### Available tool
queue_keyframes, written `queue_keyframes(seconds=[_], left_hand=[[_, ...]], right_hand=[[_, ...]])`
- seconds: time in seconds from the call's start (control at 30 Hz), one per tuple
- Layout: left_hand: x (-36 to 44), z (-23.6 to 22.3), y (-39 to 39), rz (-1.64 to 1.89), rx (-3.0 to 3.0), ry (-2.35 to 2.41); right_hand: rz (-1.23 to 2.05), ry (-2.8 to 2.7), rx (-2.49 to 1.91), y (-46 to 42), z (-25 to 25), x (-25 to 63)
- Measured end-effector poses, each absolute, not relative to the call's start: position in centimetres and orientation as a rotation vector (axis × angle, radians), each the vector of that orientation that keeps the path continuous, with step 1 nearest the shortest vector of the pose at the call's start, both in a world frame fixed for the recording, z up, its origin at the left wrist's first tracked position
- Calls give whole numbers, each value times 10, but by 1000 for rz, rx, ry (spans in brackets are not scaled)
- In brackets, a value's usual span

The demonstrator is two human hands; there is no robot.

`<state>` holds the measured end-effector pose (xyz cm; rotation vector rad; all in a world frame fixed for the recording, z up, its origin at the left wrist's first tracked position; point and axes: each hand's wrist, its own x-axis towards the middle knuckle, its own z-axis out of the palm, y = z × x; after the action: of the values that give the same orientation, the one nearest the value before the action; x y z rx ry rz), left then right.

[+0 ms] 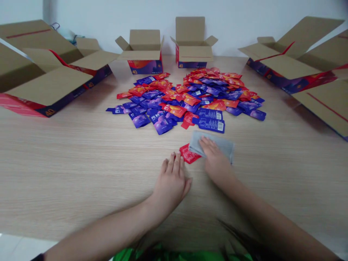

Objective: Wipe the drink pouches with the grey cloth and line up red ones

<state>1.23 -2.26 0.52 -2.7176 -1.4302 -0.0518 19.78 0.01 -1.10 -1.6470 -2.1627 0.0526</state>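
My left hand (172, 181) lies flat on the wooden table (67, 170), fingers stretched out, its fingertips just short of a red packet (188, 155). My right hand (214, 161) rests palm down on a grey cloth (224, 144) that partly covers that red packet. Both hands hold nothing in a grip. Beyond them spreads a pile of red, orange and purple packets (190, 98), the nearest being two blue ones with barcodes (209, 123).
Two small open cardboard boxes (144, 52) (191, 45) stand at the back by the wall. Larger open boxes lie at the left (46, 72) and at the right (299, 61). Bare tabletop stretches to either side of my hands.
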Motion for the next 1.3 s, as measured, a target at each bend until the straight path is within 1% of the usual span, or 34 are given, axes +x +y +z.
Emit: queue_keyframes(seconds=[0.1, 0.2, 0.3, 0.4, 0.47, 0.53, 0.63, 0.73, 0.97, 1.17, 1.3], left_hand=[[12, 6, -23, -50, -2717, -1425], [11, 6, -22, -37, -2734, -1415], [10, 6, -21, -33, -2751, -1388], [10, 5, -21, -72, -2731, -1387], [11, 5, -21, -88, -2719, -1392], [12, 5, -21, -91, -2712, -1401], [12, 6, -20, -83, -2729, -1404], [10, 7, -20, -68, -2763, -1389], [10, 4, -19, -73, -2747, -1395], [6, 4, -19, -128, -2738, -1401], [3, 7, -16, -164, -2779, -1377]], right_hand=[[-6, -2093, -1713, 2, -13, 205], [-6, -2270, -1506, -8, -14, 184], [91, -2365, -1372, -10, -11, 173], [167, -2201, -1531, 0, -8, 192], [163, -2060, -1660, 6, -8, 206], [120, -2044, -1677, 5, -8, 206], [73, -2251, -1480, -6, -8, 184], [139, -2374, -1331, -9, -7, 170], [238, -1962, -1710, 27, -5, 218], [170, -2008, -1725, 8, -2, 216], [194, -1938, -1718, 4, 4, 220]])
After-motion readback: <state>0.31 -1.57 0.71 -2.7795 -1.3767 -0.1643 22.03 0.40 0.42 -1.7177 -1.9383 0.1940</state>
